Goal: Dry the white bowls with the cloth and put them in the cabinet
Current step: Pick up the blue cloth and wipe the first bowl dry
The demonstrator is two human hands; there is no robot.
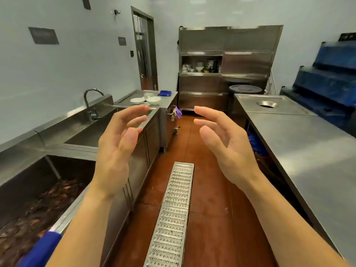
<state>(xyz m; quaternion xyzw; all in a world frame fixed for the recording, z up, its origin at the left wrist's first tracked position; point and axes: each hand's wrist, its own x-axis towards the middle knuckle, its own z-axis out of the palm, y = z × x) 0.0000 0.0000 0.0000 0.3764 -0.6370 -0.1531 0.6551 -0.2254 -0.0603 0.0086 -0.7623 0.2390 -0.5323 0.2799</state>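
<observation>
Several white bowls (pixel 153 100) rest on the far end of the steel counter (pixel 167 99) on the left, past the sink. A folded blue cloth (pixel 165 93) lies just behind them. The tall steel cabinet (pixel 227 41) stands at the end of the aisle, with one compartment (pixel 201 64) showing white crockery inside. My left hand (pixel 119 143) and my right hand (pixel 223 139) are raised in front of me over the aisle, palms facing each other, fingers spread, holding nothing. Both are well short of the bowls.
A sink with a curved tap (pixel 92 105) runs along the left. A long steel table (pixel 308 143) with a round hole lines the right. A metal floor drain grate (pixel 173 214) runs down the red floor. A dark lidded bin (pixel 245 89) stands beside the cabinet. Blue crates (pixel 327 78) are stacked far right.
</observation>
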